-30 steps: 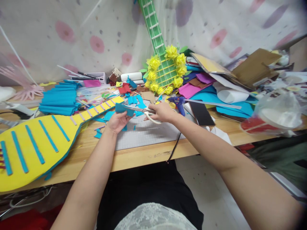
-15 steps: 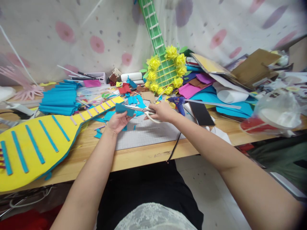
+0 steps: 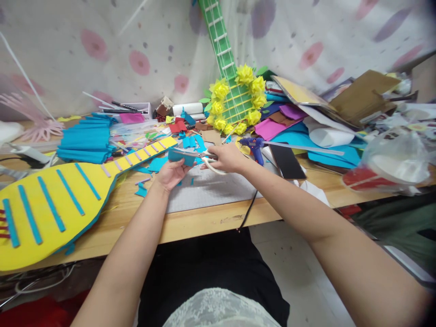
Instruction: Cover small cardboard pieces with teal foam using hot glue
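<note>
A small blue piece of crepe paper or felt [image 3: 180, 157] is pinched in my left hand [image 3: 173, 173], its fingers below and behind it. My right hand [image 3: 227, 158] grips a pair of scissors [image 3: 215, 167] with white handles. Their blades point left and lie along the top of the blue piece; whether they cut into it is too blurred to tell. Both hands are over a grey cutting mat [image 3: 218, 193]. Blue scraps [image 3: 158, 164] lie just behind and beside my left hand.
At left lies a yellow lute-shaped craft [image 3: 51, 209] with blue strips. A green one with yellow flowers [image 3: 235, 106] leans at the back. A blue glue gun [image 3: 254, 147], a phone [image 3: 288, 161] and a bagged tub [image 3: 381, 168] are on the right.
The scissors' blades have come further over the blue piece and look closer together. My hands are slightly nearer each other. The whole view has shifted a little.
</note>
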`<state>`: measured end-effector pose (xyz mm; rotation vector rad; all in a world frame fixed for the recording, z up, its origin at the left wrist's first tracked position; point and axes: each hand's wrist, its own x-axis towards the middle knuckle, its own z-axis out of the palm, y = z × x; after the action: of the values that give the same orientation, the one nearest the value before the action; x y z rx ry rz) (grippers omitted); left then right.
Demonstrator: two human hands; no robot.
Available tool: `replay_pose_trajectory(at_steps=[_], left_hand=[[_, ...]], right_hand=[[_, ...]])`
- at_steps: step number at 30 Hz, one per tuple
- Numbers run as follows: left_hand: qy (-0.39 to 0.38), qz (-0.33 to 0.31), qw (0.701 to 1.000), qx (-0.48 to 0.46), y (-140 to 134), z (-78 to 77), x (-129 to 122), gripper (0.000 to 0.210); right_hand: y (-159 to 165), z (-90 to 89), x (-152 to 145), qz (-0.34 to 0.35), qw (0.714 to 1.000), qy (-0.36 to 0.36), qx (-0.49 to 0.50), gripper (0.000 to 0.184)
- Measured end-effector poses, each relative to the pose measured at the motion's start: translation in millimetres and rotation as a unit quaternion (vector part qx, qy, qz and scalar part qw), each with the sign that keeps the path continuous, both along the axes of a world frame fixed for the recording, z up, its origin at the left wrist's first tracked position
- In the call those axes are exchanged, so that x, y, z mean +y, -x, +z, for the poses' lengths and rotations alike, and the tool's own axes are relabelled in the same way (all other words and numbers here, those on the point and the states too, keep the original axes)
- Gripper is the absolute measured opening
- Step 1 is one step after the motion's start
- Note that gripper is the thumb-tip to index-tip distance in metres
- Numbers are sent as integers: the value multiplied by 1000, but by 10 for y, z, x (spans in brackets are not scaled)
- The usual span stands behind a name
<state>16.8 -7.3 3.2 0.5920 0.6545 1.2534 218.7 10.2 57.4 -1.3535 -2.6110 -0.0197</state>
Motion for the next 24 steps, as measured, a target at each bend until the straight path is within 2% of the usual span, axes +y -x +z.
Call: replay_pose_trajectory(at_steps=[11,24], left_hand=[[-2,-1,1000,-5,2,-11,5,25],[-2,-23,1000,11,-56,-1,-18,30]], right_hand=[[16,32,8,-13,1000,9,-19,53],[52,22,41,-2,1000,5,-29,49]])
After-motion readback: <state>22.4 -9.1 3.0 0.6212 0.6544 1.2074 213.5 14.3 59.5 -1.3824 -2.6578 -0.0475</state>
